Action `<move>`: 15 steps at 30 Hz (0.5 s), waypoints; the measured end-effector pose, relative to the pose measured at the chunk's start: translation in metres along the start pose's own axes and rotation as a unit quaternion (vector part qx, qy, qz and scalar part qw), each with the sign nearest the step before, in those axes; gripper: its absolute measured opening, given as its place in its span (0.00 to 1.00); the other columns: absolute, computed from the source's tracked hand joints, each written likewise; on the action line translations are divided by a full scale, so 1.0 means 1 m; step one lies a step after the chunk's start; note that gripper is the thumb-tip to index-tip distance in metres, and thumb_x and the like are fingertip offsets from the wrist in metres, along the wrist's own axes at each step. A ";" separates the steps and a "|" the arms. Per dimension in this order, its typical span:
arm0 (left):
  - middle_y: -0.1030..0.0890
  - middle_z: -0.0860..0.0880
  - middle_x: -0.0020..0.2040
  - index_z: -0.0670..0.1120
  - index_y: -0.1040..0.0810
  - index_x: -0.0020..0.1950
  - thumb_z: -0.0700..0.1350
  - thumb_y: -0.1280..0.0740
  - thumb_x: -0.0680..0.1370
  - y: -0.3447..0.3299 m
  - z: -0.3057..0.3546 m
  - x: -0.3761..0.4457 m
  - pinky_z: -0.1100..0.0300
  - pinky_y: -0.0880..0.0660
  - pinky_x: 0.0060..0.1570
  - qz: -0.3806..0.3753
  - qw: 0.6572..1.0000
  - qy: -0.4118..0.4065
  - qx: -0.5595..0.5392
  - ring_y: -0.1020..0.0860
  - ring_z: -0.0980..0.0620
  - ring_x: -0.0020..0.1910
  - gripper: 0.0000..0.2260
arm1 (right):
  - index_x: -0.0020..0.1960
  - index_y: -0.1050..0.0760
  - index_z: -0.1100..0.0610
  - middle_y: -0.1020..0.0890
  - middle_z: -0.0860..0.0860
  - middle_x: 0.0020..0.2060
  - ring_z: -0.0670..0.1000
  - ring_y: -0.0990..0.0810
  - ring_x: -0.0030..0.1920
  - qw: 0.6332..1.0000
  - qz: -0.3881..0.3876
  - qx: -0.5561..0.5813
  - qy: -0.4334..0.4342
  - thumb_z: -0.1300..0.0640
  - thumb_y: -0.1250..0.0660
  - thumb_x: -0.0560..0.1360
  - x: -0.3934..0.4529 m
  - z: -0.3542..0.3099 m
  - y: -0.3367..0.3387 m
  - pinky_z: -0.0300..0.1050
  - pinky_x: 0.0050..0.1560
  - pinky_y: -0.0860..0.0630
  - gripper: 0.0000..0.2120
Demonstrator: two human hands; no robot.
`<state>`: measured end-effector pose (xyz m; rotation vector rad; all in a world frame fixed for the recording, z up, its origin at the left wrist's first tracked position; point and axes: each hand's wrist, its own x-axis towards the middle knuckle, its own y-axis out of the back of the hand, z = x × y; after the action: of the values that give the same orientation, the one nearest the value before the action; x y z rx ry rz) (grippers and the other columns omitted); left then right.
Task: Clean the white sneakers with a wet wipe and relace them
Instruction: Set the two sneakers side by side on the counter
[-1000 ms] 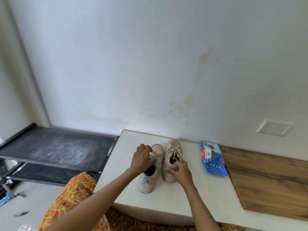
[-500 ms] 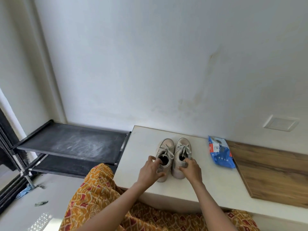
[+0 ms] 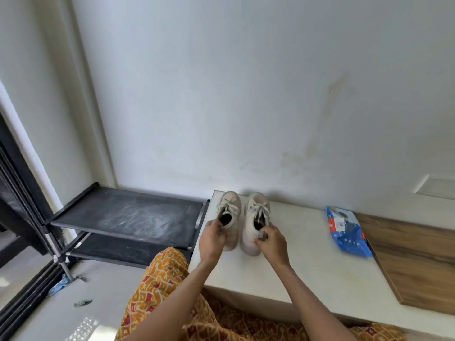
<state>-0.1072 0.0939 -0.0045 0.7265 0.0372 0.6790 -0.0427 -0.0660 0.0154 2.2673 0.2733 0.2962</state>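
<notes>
On the white worktop (image 3: 320, 279), two laced white sneakers stand side by side with toes toward the wall, the left hand (image 3: 211, 239) gripping the left sneaker (image 3: 230, 212) at its heel, the right hand (image 3: 270, 241) pinching the right sneaker (image 3: 254, 217) at its heel tab, and a blue wet wipe pack (image 3: 347, 232) lying well to the right.

Bare bench between shoes and wipes

The white bench (image 3: 307, 274) lies bare between the right sneaker (image 3: 254, 222) and the blue wipe packet (image 3: 347, 232); the wall (image 3: 246, 94) blocks behind the toes, the black rack (image 3: 128, 212) stands left
</notes>
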 end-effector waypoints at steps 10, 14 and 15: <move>0.23 0.50 0.50 0.43 0.26 0.47 0.36 0.35 0.70 0.115 -0.120 0.080 0.59 0.35 0.34 0.103 0.992 0.071 0.029 0.27 0.50 0.40 0.07 | 0.47 0.24 0.61 0.23 0.55 0.53 0.56 0.23 0.50 0.995 -0.081 0.011 0.060 0.59 0.31 0.71 0.052 -0.152 -0.126 0.42 0.44 0.31 0.08; 0.23 0.50 0.46 0.42 0.26 0.44 0.36 0.34 0.70 0.145 -0.179 0.099 0.58 0.35 0.35 0.125 0.985 0.113 0.040 0.26 0.48 0.40 0.05 | 0.50 0.26 0.60 0.25 0.53 0.57 0.54 0.22 0.50 0.992 -0.102 -0.012 0.074 0.56 0.33 0.74 0.053 -0.186 -0.186 0.40 0.44 0.29 0.08; 0.23 0.49 0.46 0.42 0.27 0.44 0.36 0.34 0.70 0.151 -0.191 0.102 0.58 0.35 0.35 0.128 0.983 0.125 0.042 0.26 0.48 0.39 0.05 | 0.50 0.26 0.59 0.26 0.53 0.58 0.54 0.21 0.50 0.992 -0.106 -0.014 0.070 0.56 0.33 0.75 0.051 -0.193 -0.200 0.42 0.46 0.27 0.08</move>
<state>-0.1607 0.3508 -0.0350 0.7301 0.2073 1.0171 -0.0719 0.2146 -0.0062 2.1701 0.5750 0.3460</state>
